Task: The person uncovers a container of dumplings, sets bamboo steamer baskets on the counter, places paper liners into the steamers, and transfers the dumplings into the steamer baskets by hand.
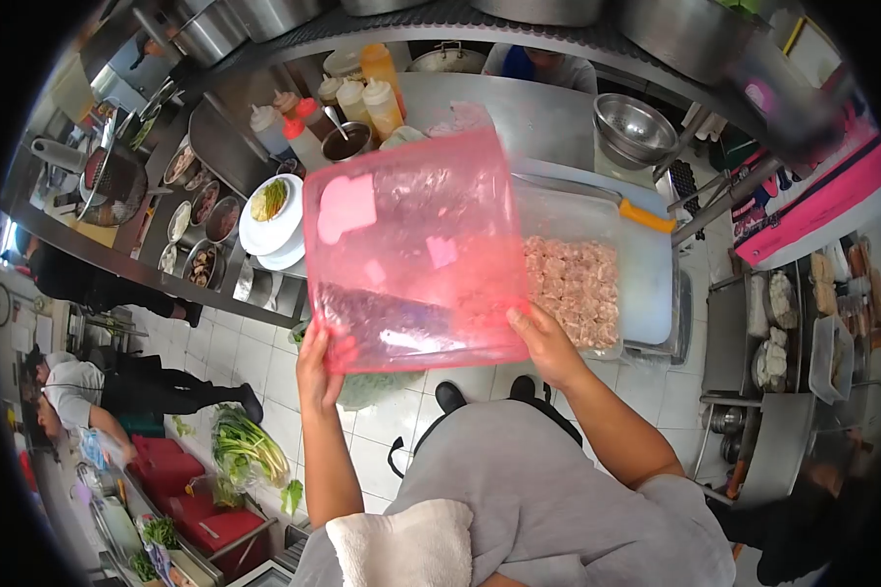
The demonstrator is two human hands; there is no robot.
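A translucent pink plastic bag with paler printed shapes is held up flat and wide in front of me. My left hand is closed on its lower left corner. On the lower right corner, my right hand grips with the thumb on top. Behind the bag's right side lies a clear tray of pale raw meat pieces. Part of that tray is hidden by the bag. A knife with a yellow handle rests beyond the meat on a pale cutting board.
Squeeze bottles and a sauce pot stand behind the bag. To its left are stacked white plates and food containers. A metal colander sits back right. Another person works at the left; someone else is across the counter.
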